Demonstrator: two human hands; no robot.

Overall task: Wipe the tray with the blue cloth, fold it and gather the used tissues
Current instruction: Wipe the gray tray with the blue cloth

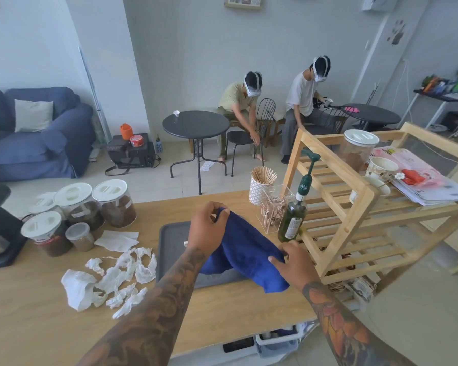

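A view from above a pale wooden worktop (222,307), looking down at two tattooed forearms. A blue cloth (245,249) is held up between both hands, stretched above a dark grey tray (171,244) that lies flat on the worktop; the cloth's lower folds sag onto the tray and spill over its near edge. The left hand (206,227) pinches the cloth's far top corner, fingers curled around the fabric. The right hand (292,261) grips the cloth's right edge between thumb and fingers, just beside the foot of a slatted wooden rack (354,215).

Left of the tray, crumpled white used tissues (111,278) lie scattered on the worktop (some torn into strips), with a flatter white napkin (118,241) just behind them. Further left stand lidded jars (82,207) of brown contents. Behind the cloth stands a green pump bottle (294,217), beside a cup of wooden stirrers (261,184). In the room beyond, two people sit at round black tables.
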